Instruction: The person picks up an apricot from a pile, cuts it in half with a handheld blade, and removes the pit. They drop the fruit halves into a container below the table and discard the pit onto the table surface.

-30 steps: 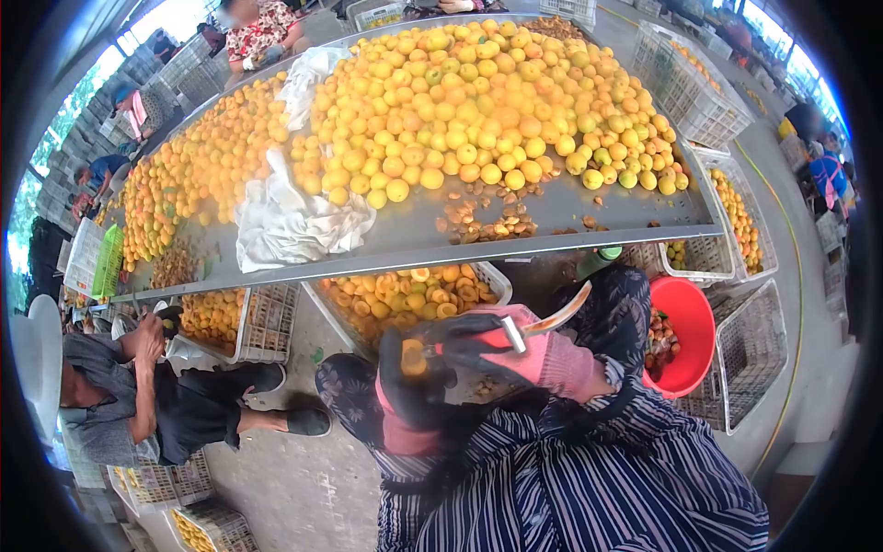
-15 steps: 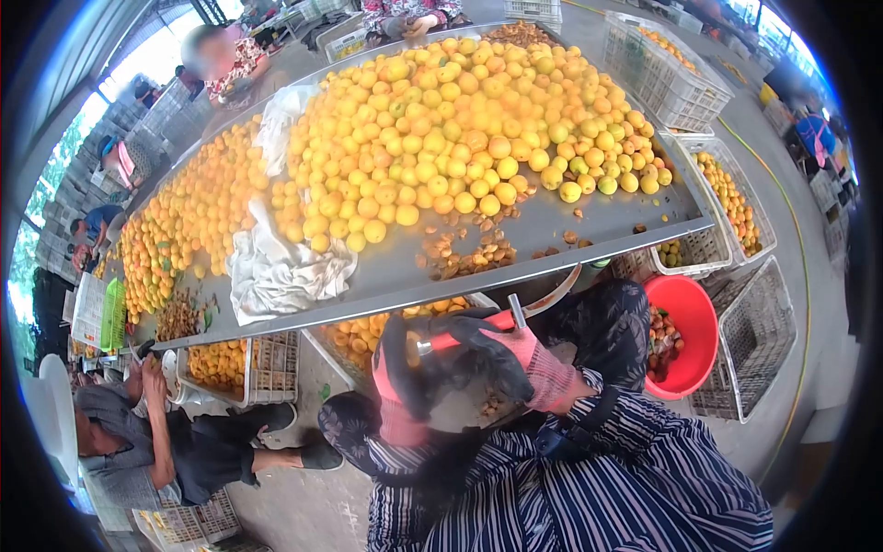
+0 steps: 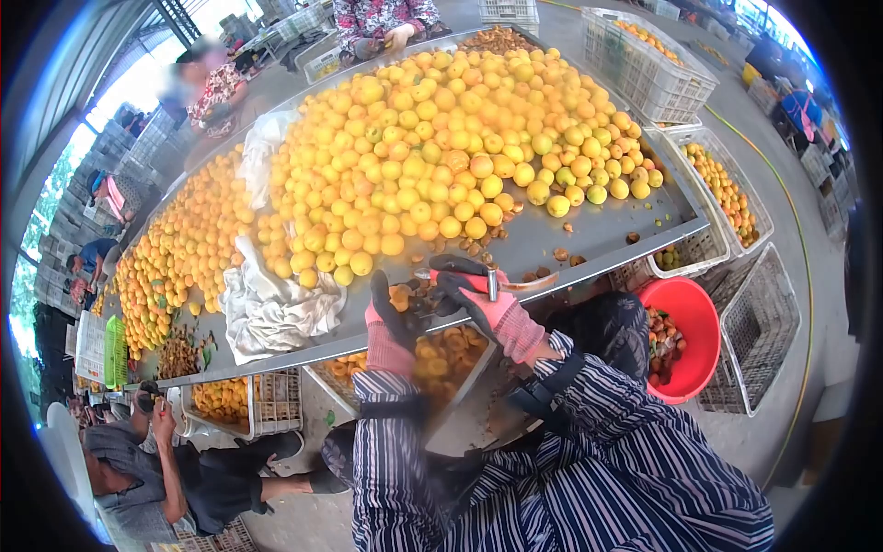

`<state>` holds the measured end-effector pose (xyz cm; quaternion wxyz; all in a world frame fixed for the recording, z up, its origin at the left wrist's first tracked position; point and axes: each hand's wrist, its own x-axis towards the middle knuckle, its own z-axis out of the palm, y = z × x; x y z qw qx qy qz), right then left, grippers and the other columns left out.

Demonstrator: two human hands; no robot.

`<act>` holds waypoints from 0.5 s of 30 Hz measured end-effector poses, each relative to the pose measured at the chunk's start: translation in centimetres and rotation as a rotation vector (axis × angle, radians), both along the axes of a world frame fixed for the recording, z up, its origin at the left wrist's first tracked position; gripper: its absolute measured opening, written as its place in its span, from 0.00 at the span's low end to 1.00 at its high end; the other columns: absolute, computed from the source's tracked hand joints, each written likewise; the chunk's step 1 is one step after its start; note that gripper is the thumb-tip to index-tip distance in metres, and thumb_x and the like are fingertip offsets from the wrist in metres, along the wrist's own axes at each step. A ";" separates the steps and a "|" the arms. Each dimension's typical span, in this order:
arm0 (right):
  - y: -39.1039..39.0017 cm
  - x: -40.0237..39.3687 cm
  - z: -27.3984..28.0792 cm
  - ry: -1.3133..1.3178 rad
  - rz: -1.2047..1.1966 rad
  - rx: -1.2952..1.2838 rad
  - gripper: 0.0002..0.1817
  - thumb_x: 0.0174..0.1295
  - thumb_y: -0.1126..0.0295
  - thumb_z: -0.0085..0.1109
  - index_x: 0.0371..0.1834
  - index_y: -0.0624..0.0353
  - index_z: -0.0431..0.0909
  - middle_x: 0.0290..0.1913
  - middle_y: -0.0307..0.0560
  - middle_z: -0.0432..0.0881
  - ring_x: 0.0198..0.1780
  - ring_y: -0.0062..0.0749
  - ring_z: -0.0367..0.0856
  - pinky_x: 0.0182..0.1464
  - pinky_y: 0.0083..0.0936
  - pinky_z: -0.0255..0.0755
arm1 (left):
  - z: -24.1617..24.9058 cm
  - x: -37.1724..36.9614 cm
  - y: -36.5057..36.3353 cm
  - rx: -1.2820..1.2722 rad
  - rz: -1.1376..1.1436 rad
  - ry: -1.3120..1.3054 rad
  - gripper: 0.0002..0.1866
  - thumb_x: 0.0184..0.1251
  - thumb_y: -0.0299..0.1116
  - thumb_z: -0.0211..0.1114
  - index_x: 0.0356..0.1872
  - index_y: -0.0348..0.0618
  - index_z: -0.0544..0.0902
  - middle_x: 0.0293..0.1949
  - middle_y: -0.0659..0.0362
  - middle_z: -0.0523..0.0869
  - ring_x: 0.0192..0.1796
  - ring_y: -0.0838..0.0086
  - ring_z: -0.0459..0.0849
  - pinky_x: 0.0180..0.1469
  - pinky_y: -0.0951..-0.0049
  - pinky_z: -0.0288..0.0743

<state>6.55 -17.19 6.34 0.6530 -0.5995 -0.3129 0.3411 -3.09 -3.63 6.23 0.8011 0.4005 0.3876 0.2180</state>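
My left hand (image 3: 394,324), in a pink and black glove, is curled round an orange apricot (image 3: 400,296), which is partly hidden by the fingers. Close beside it, my right hand (image 3: 486,305) in a matching glove grips a red-handled tool with a metal end (image 3: 492,285); its working tip is blurred. Both hands are over the near edge of the metal table (image 3: 598,253). A large heap of yellow-orange apricots (image 3: 414,166) covers much of the table beyond them. Brown pits or scraps lie just past my fingers.
White cloths (image 3: 276,308) lie on the table to the left. A crate of orange fruit (image 3: 451,363) sits below my hands. On the right stand a red bucket (image 3: 692,368) with scraps and an open crate (image 3: 762,336). A person in a white hat (image 3: 64,451) sits at left; others work behind.
Both hands have moved up and forward from above my lap to the table's near edge. An orange apricot now shows at my left fingers. The tool stays in my right hand.
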 end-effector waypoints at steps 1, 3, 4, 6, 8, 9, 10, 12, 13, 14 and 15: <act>0.3 0.0 -0.5 0.000 0.000 -0.001 0.19 0.60 0.72 0.56 0.55 0.63 0.74 0.52 0.46 0.80 0.51 0.26 0.78 0.54 0.21 0.71 | -0.8 0.1 0.4 -0.001 0.000 0.000 0.28 0.68 0.58 0.45 0.40 0.41 0.79 0.25 0.59 0.79 0.19 0.75 0.74 0.20 0.79 0.69; 1.0 -0.1 -1.5 0.076 0.084 0.158 0.15 0.66 0.70 0.51 0.54 0.62 0.75 0.48 0.41 0.82 0.45 0.21 0.78 0.50 0.18 0.71 | -2.0 0.3 1.2 -0.093 0.051 0.011 0.30 0.67 0.59 0.45 0.41 0.39 0.78 0.25 0.59 0.79 0.18 0.77 0.73 0.18 0.80 0.67; 0.9 0.3 -1.5 -0.115 0.085 -0.032 0.16 0.63 0.66 0.55 0.52 0.60 0.77 0.50 0.47 0.81 0.47 0.27 0.79 0.52 0.21 0.71 | -2.0 0.2 0.9 -0.094 0.046 0.009 0.30 0.67 0.59 0.45 0.41 0.39 0.78 0.25 0.59 0.79 0.18 0.77 0.73 0.18 0.80 0.67; 2.9 0.9 -6.7 -0.267 -0.052 -0.217 0.21 0.57 0.60 0.62 0.50 0.61 0.77 0.42 0.51 0.82 0.44 0.37 0.81 0.49 0.26 0.73 | -1.4 -0.2 -0.2 0.018 0.039 0.014 0.29 0.66 0.58 0.48 0.42 0.38 0.78 0.24 0.58 0.79 0.18 0.78 0.73 0.17 0.81 0.66; 2.6 2.5 -5.5 -0.398 -0.212 -0.289 0.23 0.53 0.58 0.66 0.47 0.62 0.77 0.41 0.53 0.81 0.44 0.43 0.81 0.48 0.31 0.74 | -0.2 -2.1 -0.7 0.118 -0.032 0.064 0.28 0.66 0.57 0.48 0.42 0.37 0.78 0.23 0.58 0.79 0.18 0.78 0.75 0.18 0.81 0.67; 2.1 4.1 -5.0 -0.337 -0.241 -0.184 0.23 0.52 0.57 0.67 0.45 0.62 0.77 0.42 0.54 0.81 0.45 0.46 0.80 0.47 0.33 0.74 | -0.4 -3.6 -0.9 0.214 -0.103 0.132 0.28 0.67 0.56 0.48 0.42 0.37 0.78 0.22 0.57 0.80 0.19 0.78 0.76 0.18 0.81 0.69; 2.1 5.6 -4.0 -0.367 -0.337 -0.239 0.22 0.51 0.59 0.67 0.44 0.62 0.75 0.41 0.56 0.81 0.45 0.47 0.80 0.47 0.36 0.73 | -1.4 -5.1 -1.0 0.210 -0.106 0.128 0.28 0.67 0.56 0.48 0.42 0.37 0.78 0.22 0.57 0.80 0.19 0.78 0.76 0.18 0.81 0.69; 2.2 9.3 -4.2 -0.733 -0.400 -0.355 0.19 0.54 0.58 0.61 0.45 0.55 0.75 0.39 0.51 0.81 0.44 0.47 0.79 0.47 0.37 0.73 | -4.7 -8.1 -1.0 1.003 -0.471 0.116 0.26 0.67 0.54 0.49 0.41 0.38 0.79 0.21 0.56 0.80 0.19 0.77 0.78 0.20 0.80 0.70; 2.4 10.3 -3.1 -0.740 -0.400 -0.357 0.19 0.54 0.58 0.61 0.45 0.55 0.75 0.39 0.51 0.81 0.44 0.47 0.79 0.47 0.37 0.73 | -6.3 -9.2 -1.0 0.823 -0.518 0.202 0.26 0.65 0.56 0.51 0.45 0.41 0.77 0.30 0.53 0.82 0.32 0.66 0.79 0.33 0.71 0.72; 2.7 11.0 -2.3 -0.749 -0.335 -0.561 0.18 0.55 0.56 0.59 0.45 0.53 0.75 0.41 0.51 0.81 0.45 0.46 0.79 0.47 0.37 0.73 | -8.4 -10.5 -0.7 0.642 -0.561 0.287 0.27 0.62 0.57 0.52 0.49 0.43 0.76 0.39 0.50 0.83 0.45 0.55 0.81 0.46 0.63 0.74; 3.0 11.4 -1.9 -0.753 -0.266 -0.763 0.18 0.55 0.54 0.57 0.45 0.51 0.76 0.42 0.51 0.80 0.46 0.46 0.78 0.47 0.37 0.73 | -14.2 -12.1 0.7 0.580 -0.520 0.543 0.28 0.62 0.59 0.50 0.51 0.47 0.75 0.43 0.49 0.82 0.48 0.53 0.80 0.48 0.62 0.73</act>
